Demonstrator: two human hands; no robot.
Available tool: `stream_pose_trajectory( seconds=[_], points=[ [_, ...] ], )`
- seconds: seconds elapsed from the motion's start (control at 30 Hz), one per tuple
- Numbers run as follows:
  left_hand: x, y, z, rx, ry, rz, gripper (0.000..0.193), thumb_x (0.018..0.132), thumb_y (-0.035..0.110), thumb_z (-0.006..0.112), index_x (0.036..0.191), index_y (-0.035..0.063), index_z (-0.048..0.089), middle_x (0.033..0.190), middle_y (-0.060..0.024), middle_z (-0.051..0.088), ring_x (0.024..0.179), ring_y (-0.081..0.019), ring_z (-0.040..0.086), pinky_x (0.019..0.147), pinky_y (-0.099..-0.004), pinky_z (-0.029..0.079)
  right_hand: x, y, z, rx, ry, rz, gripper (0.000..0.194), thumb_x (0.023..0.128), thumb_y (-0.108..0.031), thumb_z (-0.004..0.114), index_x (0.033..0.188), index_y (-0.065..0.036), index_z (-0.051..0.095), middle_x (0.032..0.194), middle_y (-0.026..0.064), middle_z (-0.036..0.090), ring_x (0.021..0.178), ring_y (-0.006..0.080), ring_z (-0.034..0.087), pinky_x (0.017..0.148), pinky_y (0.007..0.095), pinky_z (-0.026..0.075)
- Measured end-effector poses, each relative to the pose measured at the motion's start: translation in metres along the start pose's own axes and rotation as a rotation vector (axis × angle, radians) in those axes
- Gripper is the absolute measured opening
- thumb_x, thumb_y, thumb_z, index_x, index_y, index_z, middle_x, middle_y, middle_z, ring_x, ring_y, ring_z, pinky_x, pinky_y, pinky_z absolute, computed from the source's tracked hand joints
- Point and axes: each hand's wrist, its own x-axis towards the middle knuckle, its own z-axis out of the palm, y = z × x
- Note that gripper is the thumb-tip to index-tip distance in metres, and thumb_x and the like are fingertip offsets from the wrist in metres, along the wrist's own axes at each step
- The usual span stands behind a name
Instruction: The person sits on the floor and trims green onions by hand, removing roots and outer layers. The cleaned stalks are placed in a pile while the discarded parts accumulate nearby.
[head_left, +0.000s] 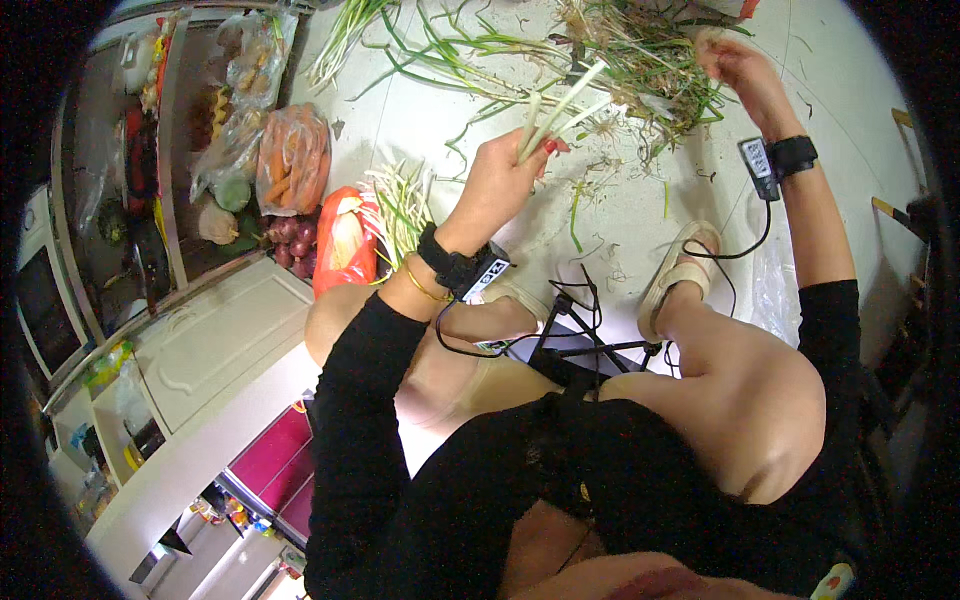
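Observation:
Several pale scallion stalks (555, 112) are gripped in my left hand (499, 180), their white ends pointing up and to the right. My right hand (739, 79) is blurred at the right edge of a heap of scallion trimmings and roots (652, 75); whether its fingers hold anything is unclear. Long green scallions (465, 56) stretch leftward from the heap across the floor. A bunch of scallions with white ends (401, 202) lies left of my left hand, beside a red plastic bag with a pale vegetable (345, 236). Another scallion bunch (345, 41) lies at the top.
Along the left are a bag of carrots (292, 161), red onions (294, 241) and open cabinet shelves (135, 172). A black tripod-like frame (577, 337) with cables stands between my feet. Scraps litter the tiled floor (525, 217). Clear plastic (776, 289) lies by my right shoe (682, 274).

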Motion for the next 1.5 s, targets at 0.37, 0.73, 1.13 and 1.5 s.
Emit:
stream_pose_trajectory(
  seconds=[0.37, 0.73, 1.13, 1.5],
  points=[
    [0.007, -0.006, 0.003, -0.016, 0.006, 0.028, 0.02, 0.092, 0.016, 0.052, 0.101, 0.0057, 0.068, 0.062, 0.001, 0.054, 0.058, -0.0074, 0.047, 0.054, -0.0228, 0.039, -0.077, -0.024, 0.104, -0.802, -0.313, -0.796, 0.03, 0.09, -0.031, 0.052, 0.108, -0.007, 0.058, 0.097, 0.0122, 0.062, 0.087, 0.0324, 0.06, 0.073, 0.039, 0.048],
    [0.009, -0.018, -0.003, 0.032, -0.009, 0.094, 0.017, 0.091, 0.012, 0.052, 0.098, 0.0001, 0.063, 0.077, -0.0057, 0.066, 0.072, -0.0094, 0.057, 0.065, -0.0241, 0.045, -0.08, -0.046, 0.116, 0.264, -0.711, -0.222, 0.011, 0.091, -0.014, 0.05, 0.088, -0.004, 0.052, 0.082, -0.0001, 0.047, 0.065, 0.0042, 0.04, 0.056, 0.0198, 0.035],
    [0.02, -0.021, -0.078, -0.937, 0.284, 0.0, 0.025, 0.096, 0.02, 0.047, 0.109, -0.0005, 0.049, 0.117, -0.0205, 0.056, 0.107, -0.0284, 0.058, 0.086, -0.0314, 0.05, -0.054, -0.005, 0.073, -0.66, -0.436, -0.184, 0.047, 0.093, -0.035, 0.051, 0.128, -0.004, 0.05, 0.131, 0.0029, 0.052, 0.115, 0.017, 0.05, 0.093, 0.0294, 0.041],
    [0.03, -0.061, -0.097, -1.234, 0.362, 0.036, 0.026, 0.097, 0.018, 0.045, 0.113, -0.0017, 0.046, 0.11, -0.0193, 0.056, 0.096, -0.0252, 0.057, 0.078, -0.0315, 0.05, -0.086, 0.014, 0.11, -0.23, -1.073, 0.167, 0.06, 0.095, -0.051, 0.035, 0.117, 0.0, 0.058, 0.098, 0.007, 0.066, 0.1, 0.0154, 0.057, 0.097, 0.0299, 0.038]
  ],
)
